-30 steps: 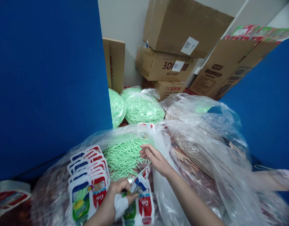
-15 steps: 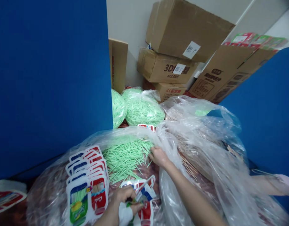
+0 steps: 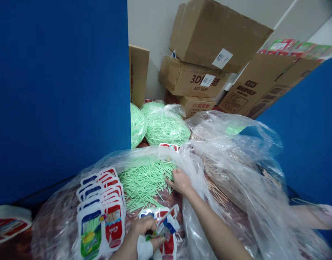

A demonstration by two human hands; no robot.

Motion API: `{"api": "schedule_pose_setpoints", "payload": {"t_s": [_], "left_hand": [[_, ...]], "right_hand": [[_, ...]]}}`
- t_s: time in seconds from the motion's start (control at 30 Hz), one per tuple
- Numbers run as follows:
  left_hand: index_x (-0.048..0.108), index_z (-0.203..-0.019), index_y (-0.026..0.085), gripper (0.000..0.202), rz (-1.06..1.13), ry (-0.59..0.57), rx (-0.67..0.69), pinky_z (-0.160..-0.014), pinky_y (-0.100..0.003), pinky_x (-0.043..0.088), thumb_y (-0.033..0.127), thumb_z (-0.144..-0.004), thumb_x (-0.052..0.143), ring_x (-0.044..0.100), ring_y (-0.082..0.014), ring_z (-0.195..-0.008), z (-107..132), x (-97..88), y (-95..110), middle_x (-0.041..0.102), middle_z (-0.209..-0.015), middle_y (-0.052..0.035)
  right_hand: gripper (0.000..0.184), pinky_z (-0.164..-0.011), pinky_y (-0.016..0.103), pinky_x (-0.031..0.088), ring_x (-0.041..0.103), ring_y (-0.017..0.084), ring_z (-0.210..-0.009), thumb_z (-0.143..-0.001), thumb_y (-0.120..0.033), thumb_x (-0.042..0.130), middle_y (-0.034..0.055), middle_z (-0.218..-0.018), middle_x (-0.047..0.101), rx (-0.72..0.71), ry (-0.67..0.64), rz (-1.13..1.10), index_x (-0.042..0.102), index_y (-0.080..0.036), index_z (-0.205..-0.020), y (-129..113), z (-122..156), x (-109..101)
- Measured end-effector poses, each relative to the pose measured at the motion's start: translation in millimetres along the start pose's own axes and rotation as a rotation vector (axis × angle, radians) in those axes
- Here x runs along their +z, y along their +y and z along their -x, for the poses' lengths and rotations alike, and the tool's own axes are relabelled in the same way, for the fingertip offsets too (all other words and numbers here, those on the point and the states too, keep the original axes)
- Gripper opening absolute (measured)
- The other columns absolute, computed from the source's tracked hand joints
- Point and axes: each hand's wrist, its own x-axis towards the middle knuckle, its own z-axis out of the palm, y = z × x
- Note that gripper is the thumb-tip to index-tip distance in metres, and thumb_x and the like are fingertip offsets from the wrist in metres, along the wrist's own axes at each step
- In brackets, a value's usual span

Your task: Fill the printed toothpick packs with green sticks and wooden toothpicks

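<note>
My right hand rests closed on the right edge of a pile of loose green sticks inside a clear plastic bag; what its fingers pinch is hidden. Low in the view, my left hand grips a small printed packet with a white wrap on one finger. A fanned row of filled red, blue and green packets lies to the left of it.
A blue partition stands at left and another at right. Two tied bags of green sticks lie behind. A big clear bag of wooden sticks lies at right. Cardboard boxes are stacked at the back.
My right hand moved up from near the held packet to the green stick pile and closed there. My left hand kept holding the packet, shifting slightly lower right.
</note>
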Motion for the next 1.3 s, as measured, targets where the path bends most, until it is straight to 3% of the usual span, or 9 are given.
{"api": "schedule_pose_setpoints", "payload": {"t_s": [0.23,0.4,0.53,0.73,0.97,1.1,1.3], "left_hand": [[0.062,-0.058,0.019,0.016,-0.001,0.003,-0.017,-0.047,-0.02,0.034,0.029,-0.068,0.069,0.048,-0.0102,-0.049,-1.0,-0.5,5.5,0.057,-0.058,0.0028],[0.062,-0.057,0.019,0.017,0.0,0.015,-0.016,-0.046,-0.02,0.032,0.03,-0.068,0.07,0.046,-0.0101,-0.049,-0.7,0.2,5.4,0.056,-0.057,0.0031],[0.063,-0.058,0.018,0.018,-0.006,0.021,-0.026,-0.046,-0.02,0.033,0.031,-0.069,0.068,0.046,-0.0101,-0.049,0.2,-0.7,7.6,0.057,-0.057,0.0029],[0.06,-0.058,0.018,0.018,0.035,0.02,0.005,-0.047,-0.02,0.032,0.031,-0.068,0.069,0.046,-0.0106,-0.05,-3.0,-3.1,16.6,0.057,-0.057,0.0024],[0.059,-0.058,0.019,0.017,0.062,0.012,-0.007,-0.047,-0.02,0.033,0.029,-0.068,0.069,0.047,-0.0105,-0.05,-1.1,-1.7,13.5,0.056,-0.058,0.0029],[0.06,-0.057,0.018,0.017,0.042,0.013,-0.037,-0.047,-0.019,0.033,0.028,-0.067,0.07,0.047,-0.0099,-0.05,1.4,0.7,8.8,0.056,-0.058,0.0031],[0.059,-0.058,0.018,0.017,0.072,0.006,-0.028,-0.048,-0.02,0.032,0.027,-0.069,0.067,0.047,-0.0106,-0.052,0.2,0.8,5.5,0.054,-0.059,0.003]], "right_hand": [[0.047,-0.079,0.032,0.042,0.058,0.025,-0.098,-0.082,-0.055,0.052,0.0135,-0.108,0.057,-0.012,-0.016,-0.01,0.055,-0.015,-0.107,3.4,1.8,0.4],[0.03,-0.077,0.03,0.043,0.059,0.023,-0.095,-0.083,-0.035,0.053,0.0127,-0.107,0.059,0.0,-0.016,0.018,0.056,-0.015,-0.105,4.4,-0.4,4.2],[0.027,-0.076,0.031,0.044,0.059,0.025,-0.097,-0.085,-0.031,0.052,0.0152,-0.107,0.059,0.016,0.014,0.059,0.058,-0.013,-0.105,3.5,-2.9,9.1],[0.029,-0.08,0.036,0.043,0.061,0.027,-0.095,-0.089,-0.006,0.035,0.0197,-0.099,0.063,0.036,0.072,0.115,0.062,-0.009,-0.099,-6.7,-7.0,16.2],[0.032,-0.083,0.04,0.043,0.059,0.03,-0.101,-0.09,-0.006,0.031,0.0246,-0.106,0.06,0.05,0.094,0.093,0.059,-0.007,-0.104,-10.9,-6.2,14.0],[0.028,-0.081,0.039,0.045,0.061,0.03,-0.1,-0.088,-0.008,0.035,0.0234,-0.108,0.062,0.064,0.026,0.003,0.057,-0.008,-0.106,-7.2,-9.0,7.6],[0.02,-0.076,0.034,0.048,0.066,0.025,-0.089,-0.087,-0.017,0.044,0.0163,-0.094,0.068,0.031,-0.142,-0.286,0.052,-0.011,-0.105,0.1,-14.3,0.9]]}}
